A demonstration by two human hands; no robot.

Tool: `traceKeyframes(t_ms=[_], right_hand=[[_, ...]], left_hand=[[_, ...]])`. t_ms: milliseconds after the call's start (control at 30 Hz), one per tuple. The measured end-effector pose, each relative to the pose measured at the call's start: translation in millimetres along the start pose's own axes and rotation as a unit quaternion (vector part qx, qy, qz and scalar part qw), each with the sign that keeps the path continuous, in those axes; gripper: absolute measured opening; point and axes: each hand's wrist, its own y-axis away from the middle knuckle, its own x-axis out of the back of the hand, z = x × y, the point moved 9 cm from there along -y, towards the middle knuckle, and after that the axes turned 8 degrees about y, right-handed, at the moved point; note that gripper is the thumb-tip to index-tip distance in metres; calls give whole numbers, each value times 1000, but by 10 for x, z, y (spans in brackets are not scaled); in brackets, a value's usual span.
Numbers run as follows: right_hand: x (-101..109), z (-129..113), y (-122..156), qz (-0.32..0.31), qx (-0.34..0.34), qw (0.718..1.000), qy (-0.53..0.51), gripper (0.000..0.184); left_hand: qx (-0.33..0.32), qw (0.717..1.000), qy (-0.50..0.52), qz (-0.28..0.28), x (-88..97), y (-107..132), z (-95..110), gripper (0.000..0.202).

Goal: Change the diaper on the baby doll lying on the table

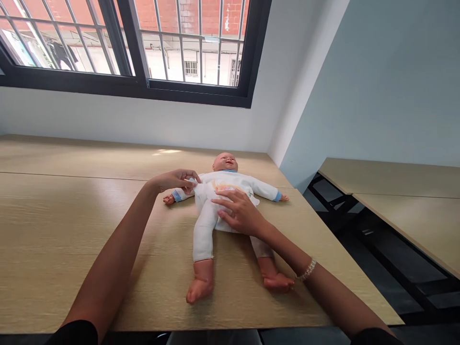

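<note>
A baby doll point(204, 235) in a white outfit with blue cuffs lies on its back on the wooden table, its head away from me and its legs spread toward me. Around its hips is a white diaper point(204, 192), worn over the clothes. My left hand point(178, 180) has its fingers pinched at the diaper's upper edge, on the left side of the waist. Across the front of the diaper rests my right hand point(240, 211), fingers spread and fairly flat. That hand hides part of the diaper and the doll's belly.
The wooden table point(89, 215) reaches back to the wall below a barred window point(194, 96). Its right edge slants past the doll. Beyond a gap with a black metal frame stands a second wooden table point(402, 206).
</note>
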Motion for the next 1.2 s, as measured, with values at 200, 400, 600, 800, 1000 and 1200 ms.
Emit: traceKeyframes(t_ms=[200, 400, 600, 800, 1000, 1200], right_hand=[[-354, -77, -238, -91, -15, 994, 58, 38], [-413, -252, -235, -96, -13, 988, 117, 36], [-257, -782, -13, -127, 10, 985, 121, 43], [77, -966, 96, -155, 82, 984, 12, 40], [203, -730, 95, -132, 29, 991, -3, 37], [183, -550, 73, -180, 28, 982, -51, 29]], left_hand=[[-69, 995, -20, -74, -405, -79, 296, 32], [-142, 981, -116, -71, -725, -252, 365, 17], [-141, 980, -136, -20, -745, -318, 334, 16], [-140, 989, -47, 13, -828, -302, 419, 22], [-107, 994, -15, 34, -887, -363, 336, 30], [-113, 993, -19, 16, -919, -342, 356, 28]])
